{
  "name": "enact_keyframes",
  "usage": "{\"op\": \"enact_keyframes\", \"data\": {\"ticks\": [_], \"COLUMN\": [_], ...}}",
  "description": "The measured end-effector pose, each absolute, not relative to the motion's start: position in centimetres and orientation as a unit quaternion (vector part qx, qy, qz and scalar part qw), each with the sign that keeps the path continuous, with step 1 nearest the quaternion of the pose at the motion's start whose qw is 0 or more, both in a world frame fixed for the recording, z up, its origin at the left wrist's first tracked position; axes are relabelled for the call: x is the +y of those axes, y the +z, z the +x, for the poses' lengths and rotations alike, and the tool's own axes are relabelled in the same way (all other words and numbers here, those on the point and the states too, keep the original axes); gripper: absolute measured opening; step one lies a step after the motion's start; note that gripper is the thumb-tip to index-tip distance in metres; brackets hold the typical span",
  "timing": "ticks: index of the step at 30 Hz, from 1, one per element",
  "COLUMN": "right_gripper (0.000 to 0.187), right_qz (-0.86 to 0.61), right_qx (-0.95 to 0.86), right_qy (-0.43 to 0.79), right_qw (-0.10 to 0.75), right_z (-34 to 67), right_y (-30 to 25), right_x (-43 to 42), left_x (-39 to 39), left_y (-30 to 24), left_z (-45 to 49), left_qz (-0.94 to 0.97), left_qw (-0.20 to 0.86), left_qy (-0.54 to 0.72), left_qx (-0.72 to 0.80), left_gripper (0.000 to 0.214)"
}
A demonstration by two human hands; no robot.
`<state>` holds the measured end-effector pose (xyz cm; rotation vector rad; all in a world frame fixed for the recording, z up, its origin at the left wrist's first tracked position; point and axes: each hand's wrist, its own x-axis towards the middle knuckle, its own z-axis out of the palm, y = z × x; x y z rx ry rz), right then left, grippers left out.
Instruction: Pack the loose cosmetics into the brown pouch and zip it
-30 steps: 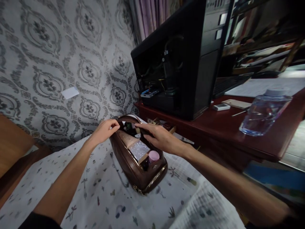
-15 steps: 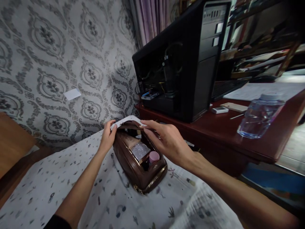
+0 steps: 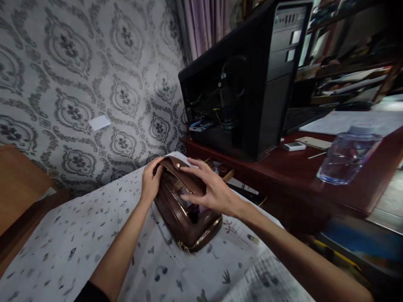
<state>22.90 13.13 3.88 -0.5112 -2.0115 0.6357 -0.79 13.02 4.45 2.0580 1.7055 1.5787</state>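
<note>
A brown leather makeup bag (image 3: 171, 218) with gold zips lies unzipped on the patterned white bedsheet (image 3: 151, 268). My left hand (image 3: 151, 178) grips its far left end, where the fingertips pass out of sight at the rim. Over the opening, my right hand (image 3: 217, 188) has its fingers spread, the forefinger beside a metal snap (image 3: 178, 166) on the raised flap. Whether the right fingers touch the flap, I cannot tell. A glittery silver item (image 3: 185, 193) shows inside, partly covered by my right thumb; the other contents are mostly hidden.
To the right, a dark red desk (image 3: 302, 172) bears a black computer case (image 3: 226, 100), a water bottle (image 3: 346, 157), a small white device (image 3: 294, 146) and papers (image 3: 327, 121). A drawer under the case stands partly pulled out. Patterned wallpaper (image 3: 126, 96) rises behind the bed.
The bag's flap has come over toward the opening and covers more of the contents. My right hand has gone from pinching the rim to spread fingers; my left stays at the far end.
</note>
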Motion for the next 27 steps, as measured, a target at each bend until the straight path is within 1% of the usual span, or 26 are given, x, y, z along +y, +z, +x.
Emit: {"op": "enact_keyframes", "data": {"ticks": [2, 3, 4, 5, 6, 9, 11, 15, 20, 23, 25, 27], "right_gripper": [0.094, 0.102, 0.105, 0.104, 0.099, 0.076, 0.068, 0.067, 0.065, 0.066, 0.067, 0.066], "right_qz": [-0.229, -0.232, -0.228, -0.222, -0.216, -0.215, -0.210, -0.213, -0.250, -0.264, -0.255, -0.239], "right_qx": [-0.836, -0.836, -0.834, -0.828, -0.817, -0.782, -0.770, -0.767, -0.764, -0.757, -0.754, -0.752], "right_qy": [0.254, 0.264, 0.281, 0.304, 0.329, 0.387, 0.403, 0.404, 0.374, 0.369, 0.375, 0.384], "right_qw": [0.430, 0.421, 0.417, 0.416, 0.421, 0.439, 0.447, 0.450, 0.463, 0.470, 0.474, 0.479], "right_z": [22.7, 22.6, 22.3, 22.1, 21.8, 21.0, 20.6, 20.6, 20.5, 20.2, 20.1, 20.1], "right_y": [3.6, 3.4, 3.2, 3.0, 2.9, 2.5, 2.4, 2.3, 2.0, 1.7, 1.6, 1.5], "right_x": [14.7, 15.3, 15.8, 16.1, 16.2, 16.0, 15.7, 15.6, 15.7, 15.9, 16.1, 16.2], "left_x": [13.4, 13.6, 13.8, 13.9, 14.0, 14.4, 14.5, 14.6, 14.3, 14.4, 14.7, 15.1], "left_y": [4.5, 4.5, 4.4, 4.2, 4.1, 3.7, 3.6, 3.6, 3.5, 3.3, 3.3, 3.5], "left_z": [-0.4, -0.3, -0.2, -0.2, -0.1, 0.0, 0.2, 0.6, 0.4, -0.1, -0.3, -0.5], "left_qz": [0.632, 0.618, 0.608, 0.602, 0.599, 0.590, 0.578, 0.569, 0.572, 0.576, 0.588, 0.596], "left_qw": [0.020, 0.018, 0.017, 0.015, 0.014, 0.009, 0.007, 0.012, 0.036, 0.045, 0.035, -0.001], "left_qy": [0.528, 0.536, 0.542, 0.546, 0.548, 0.558, 0.574, 0.586, 0.587, 0.589, 0.581, 0.560], "left_qx": [0.567, 0.575, 0.580, 0.582, 0.584, 0.583, 0.581, 0.577, 0.571, 0.565, 0.562, 0.575], "left_gripper": [0.040, 0.041, 0.042, 0.042, 0.043, 0.043, 0.043, 0.042, 0.046, 0.040, 0.039, 0.042]}}
